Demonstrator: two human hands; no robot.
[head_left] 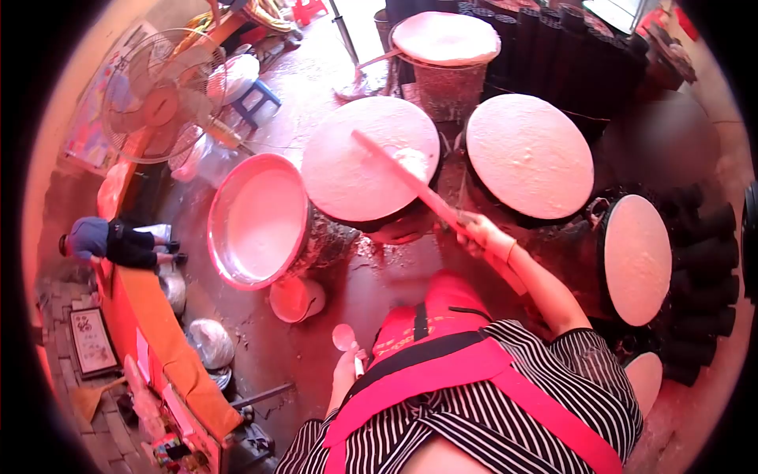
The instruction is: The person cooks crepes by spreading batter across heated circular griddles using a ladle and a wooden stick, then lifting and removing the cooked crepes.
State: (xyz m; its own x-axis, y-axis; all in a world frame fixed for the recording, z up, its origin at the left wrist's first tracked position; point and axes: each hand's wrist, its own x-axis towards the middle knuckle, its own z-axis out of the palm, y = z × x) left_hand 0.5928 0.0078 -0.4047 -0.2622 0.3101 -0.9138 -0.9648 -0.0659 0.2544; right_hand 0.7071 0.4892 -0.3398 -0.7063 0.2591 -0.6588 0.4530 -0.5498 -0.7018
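Observation:
My right hand (483,235) is closed around a long flat scraper (399,172). Its blade lies across the round griddle (347,162), whose top is covered by a thin pale layer of batter. Beside the blade, on the griddle's right part, is a thicker whitish heap (412,163). Low by the apron, my left hand (347,371) grips a ladle (343,337) with a round bowl and a pale handle. Left of the griddle stands a wide basin (296,178) of pale liquid batter. I cannot tell whether the scraper presses on the layer.
Other coated griddles stand at the back (446,38), right (529,156) and far right (638,261). A small bucket (298,300) sits below the basin. At left are a standing fan (162,103), a blue stool (257,104) and a person (118,241) by an orange-covered table (146,316).

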